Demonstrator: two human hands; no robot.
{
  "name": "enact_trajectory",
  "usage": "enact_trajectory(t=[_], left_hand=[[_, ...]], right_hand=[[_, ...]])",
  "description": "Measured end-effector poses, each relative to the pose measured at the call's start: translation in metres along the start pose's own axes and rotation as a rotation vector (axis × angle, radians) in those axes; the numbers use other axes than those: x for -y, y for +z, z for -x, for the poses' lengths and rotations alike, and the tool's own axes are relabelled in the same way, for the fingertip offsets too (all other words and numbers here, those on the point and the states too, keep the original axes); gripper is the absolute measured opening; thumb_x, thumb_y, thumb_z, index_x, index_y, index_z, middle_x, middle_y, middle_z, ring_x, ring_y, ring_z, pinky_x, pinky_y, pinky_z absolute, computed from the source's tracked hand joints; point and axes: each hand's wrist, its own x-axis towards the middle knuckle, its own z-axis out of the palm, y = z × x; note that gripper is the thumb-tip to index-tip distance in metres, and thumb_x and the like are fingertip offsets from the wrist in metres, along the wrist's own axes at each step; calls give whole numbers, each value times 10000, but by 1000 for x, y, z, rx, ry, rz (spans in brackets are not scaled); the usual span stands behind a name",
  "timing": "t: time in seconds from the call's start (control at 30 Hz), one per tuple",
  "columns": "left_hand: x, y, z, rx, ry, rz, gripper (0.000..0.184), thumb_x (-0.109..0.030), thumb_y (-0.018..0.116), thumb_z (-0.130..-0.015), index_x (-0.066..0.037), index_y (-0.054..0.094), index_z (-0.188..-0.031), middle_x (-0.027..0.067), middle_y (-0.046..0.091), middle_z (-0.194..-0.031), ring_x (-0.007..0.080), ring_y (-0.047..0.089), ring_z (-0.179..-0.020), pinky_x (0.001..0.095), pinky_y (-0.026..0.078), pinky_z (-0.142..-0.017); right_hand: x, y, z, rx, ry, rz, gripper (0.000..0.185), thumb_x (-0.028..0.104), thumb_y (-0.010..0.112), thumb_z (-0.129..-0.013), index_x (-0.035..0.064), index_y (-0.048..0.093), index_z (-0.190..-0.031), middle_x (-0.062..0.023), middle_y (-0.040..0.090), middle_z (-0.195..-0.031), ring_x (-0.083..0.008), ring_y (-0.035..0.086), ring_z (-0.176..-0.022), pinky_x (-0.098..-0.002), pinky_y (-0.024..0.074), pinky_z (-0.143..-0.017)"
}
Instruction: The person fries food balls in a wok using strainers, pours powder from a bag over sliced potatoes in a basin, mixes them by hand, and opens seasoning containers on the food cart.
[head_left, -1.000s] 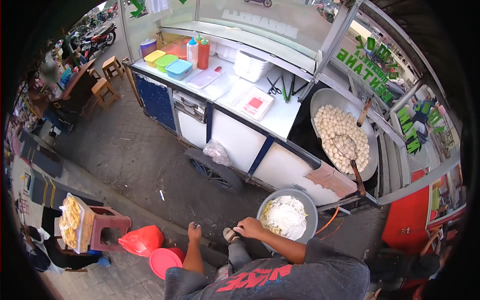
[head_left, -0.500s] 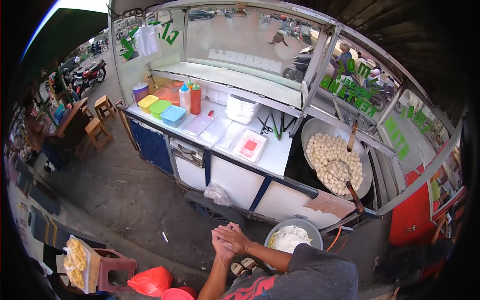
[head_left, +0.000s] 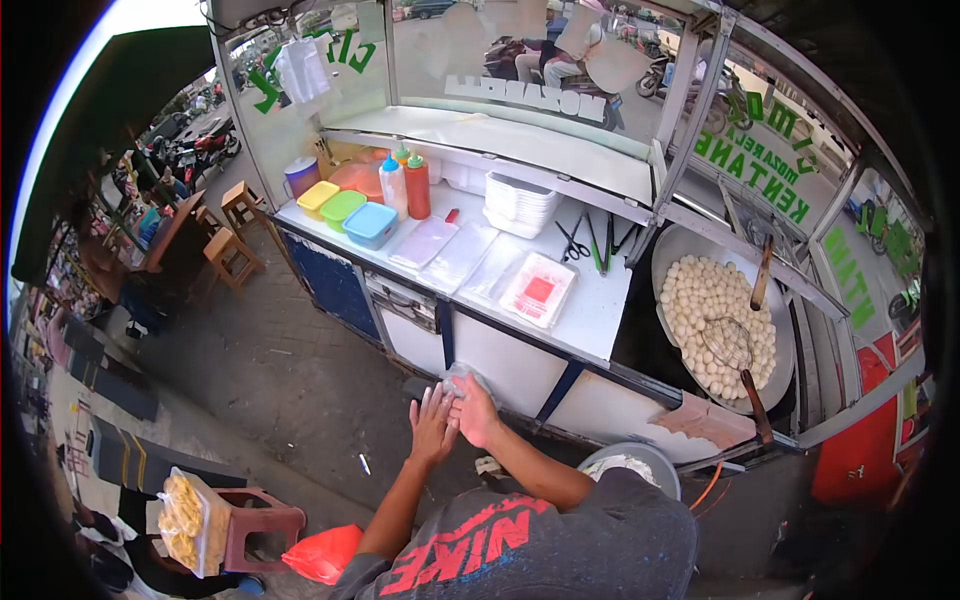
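Observation:
My left hand is raised in front of the cart with its fingers stretched out and nothing in it. Close beside it, my right hand has its fingers apart and is also without anything in it. The two hands touch or nearly touch along their inner edges. Just behind the right hand, a clear plastic bag hangs at the cart's lower side. Near my right arm, a grey basin holds white powder and is partly hidden by my shoulder.
The cart's white counter bears sauce bottles, lidded boxes, foam trays and scissors. At right, a wok of pale balls holds a wire skimmer. A stool and red bag stand lower left.
My hands were clasped together lower down; now they are parted, fingers stretched, and higher towards the cart. The view has shifted, with the cart and basin appearing further right.

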Motion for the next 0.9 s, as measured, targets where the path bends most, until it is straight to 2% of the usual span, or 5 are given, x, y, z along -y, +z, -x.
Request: enact_trajectory(t=[0.13,0.27,0.33,0.7,0.9], left_hand=[[163,16,82,262,-476,-311,476,-495,509,-903,-210,588,-1276,92,489,-1413,314,308,-1404,640,135,-1108],[228,-18,140,337,-1322,-183,443,-424,559,-856,-190,641,-1224,91,617,-1258,294,520,-1236,490,333,-1050],[245,-23,156,372,-1378,-205,426,-410,571,-836,-166,674,-1170,97,642,-1221,312,542,-1218,480,362,-1036],[483,18,56,704,-449,-431,437,-415,500,-890,-47,694,-1024,175,668,-1090,380,619,-1051,460,491,-903],[605,-38,-84,398,-602,-94,441,-431,493,-873,-51,696,-968,190,666,-1076,416,619,-1009,480,487,-892]], right_hand=[[72,13,-36,-2,-472,648,395,344,545,-961,-4,580,-1144,-92,665,-997,-145,640,-875,-296,485,-759],[189,66,-73,-161,-881,1160,338,262,643,-920,-14,623,-725,-71,614,-592,-91,580,-559,-262,457,-526],[246,99,-99,-70,-1074,1287,319,267,632,-917,-7,635,-754,-101,622,-615,-133,586,-547,-287,469,-541],[434,374,-236,-513,-1467,2273,350,329,627,-868,129,601,-1154,-127,692,-806,-343,667,-844,-462,516,-730],[506,486,-359,-871,-2038,2103,369,305,620,-861,144,592,-1191,-93,683,-826,-332,666,-874,-456,517,-752]])
